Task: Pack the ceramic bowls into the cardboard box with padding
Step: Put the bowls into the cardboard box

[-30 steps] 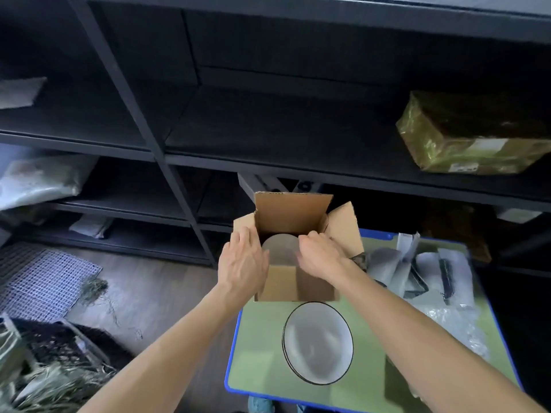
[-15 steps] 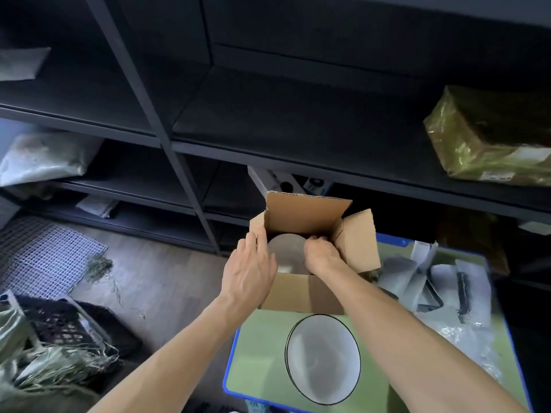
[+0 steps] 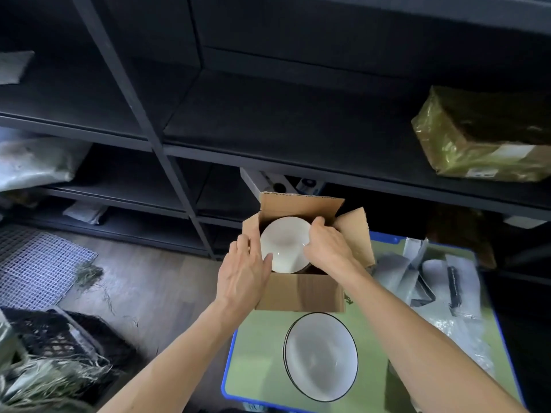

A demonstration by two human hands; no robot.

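An open cardboard box (image 3: 299, 295) stands at the far end of a small green table (image 3: 256, 365), flaps up. A white ceramic bowl (image 3: 283, 244) sits tilted inside it. My right hand (image 3: 326, 247) grips the bowl's right rim from above, inside the box. My left hand (image 3: 243, 272) presses against the box's left wall, its thumb touching the bowl's lower left edge. A second white bowl with a dark rim (image 3: 320, 356) rests upright on the table just in front of the box, between my forearms.
Grey padding sheets and clear plastic wrap (image 3: 429, 272) lie on the table's right side. Dark metal shelving (image 3: 208, 150) rises right behind the box; a gold-wrapped parcel (image 3: 480, 135) sits on it. Left of the table are a black crate with straw (image 3: 50, 347) and a white grid mat (image 3: 35, 263).
The bowl has tipped up inside the box and shows more of its white face. My right hand shifted to the bowl's right rim; my left slid down the box's left wall.
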